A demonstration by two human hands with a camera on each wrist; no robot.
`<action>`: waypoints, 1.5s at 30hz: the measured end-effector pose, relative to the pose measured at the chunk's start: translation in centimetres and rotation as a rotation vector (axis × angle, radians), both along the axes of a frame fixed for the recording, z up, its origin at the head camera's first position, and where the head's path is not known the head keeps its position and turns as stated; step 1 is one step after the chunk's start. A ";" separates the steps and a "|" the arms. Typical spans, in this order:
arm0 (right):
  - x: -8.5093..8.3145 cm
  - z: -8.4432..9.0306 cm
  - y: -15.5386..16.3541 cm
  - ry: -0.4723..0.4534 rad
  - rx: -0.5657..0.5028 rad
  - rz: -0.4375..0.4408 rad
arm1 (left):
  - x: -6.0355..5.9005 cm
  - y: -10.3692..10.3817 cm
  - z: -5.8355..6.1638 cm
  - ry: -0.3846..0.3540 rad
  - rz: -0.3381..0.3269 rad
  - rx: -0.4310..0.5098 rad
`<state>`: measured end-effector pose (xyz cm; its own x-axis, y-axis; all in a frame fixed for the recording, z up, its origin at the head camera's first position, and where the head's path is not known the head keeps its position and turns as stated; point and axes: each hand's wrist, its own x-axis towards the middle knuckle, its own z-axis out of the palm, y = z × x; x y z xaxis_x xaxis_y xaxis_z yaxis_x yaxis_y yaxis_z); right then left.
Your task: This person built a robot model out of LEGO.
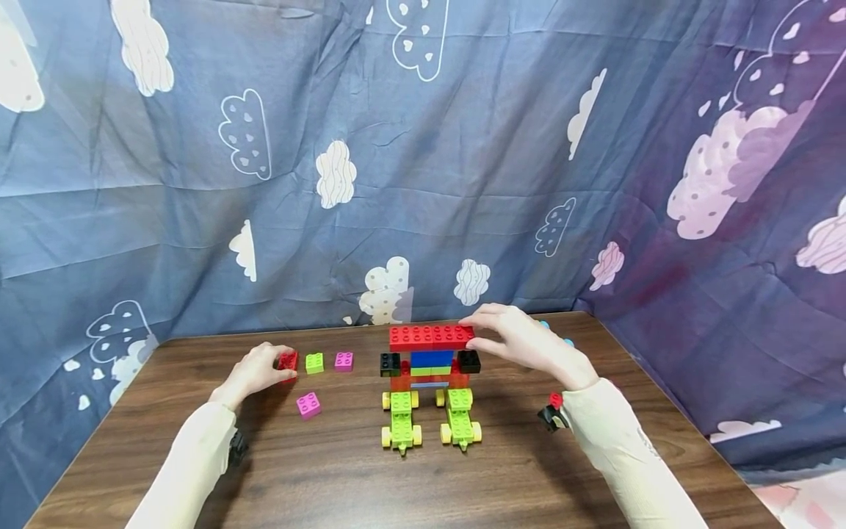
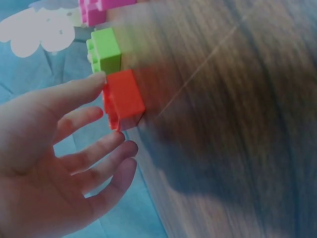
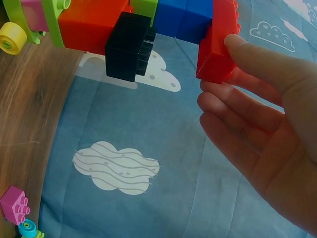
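Red top bar (image 1: 432, 337) of the block tower: right hand (image 1: 522, 344) pinches its end. Left of the tower, left hand (image 1: 254, 371) grips a small red brick (image 1: 287, 361), bare wood table (image 1: 344, 470) in front.

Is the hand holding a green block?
No, the left hand touches a small red block; the green block sits beside it, untouched.
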<state>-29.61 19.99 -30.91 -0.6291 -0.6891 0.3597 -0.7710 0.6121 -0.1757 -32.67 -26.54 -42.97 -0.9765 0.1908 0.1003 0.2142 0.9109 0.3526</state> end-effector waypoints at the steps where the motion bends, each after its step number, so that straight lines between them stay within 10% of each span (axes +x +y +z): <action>1: 0.0 0.0 0.0 0.000 0.000 0.001 | 0.0 0.0 -0.1 0.000 0.004 -0.006; 18: -0.1 -0.1 0.0 -0.004 -0.010 0.003 | 0.4 -1.0 0.0 -0.015 0.026 -0.007; 26: -0.1 -0.1 0.1 0.000 -0.004 0.000 | 1.1 -1.6 0.3 -0.049 0.146 -0.032; 45: 0.0 -0.1 0.0 -0.019 -0.012 -0.008 | 1.5 -3.1 -0.1 0.023 0.237 0.163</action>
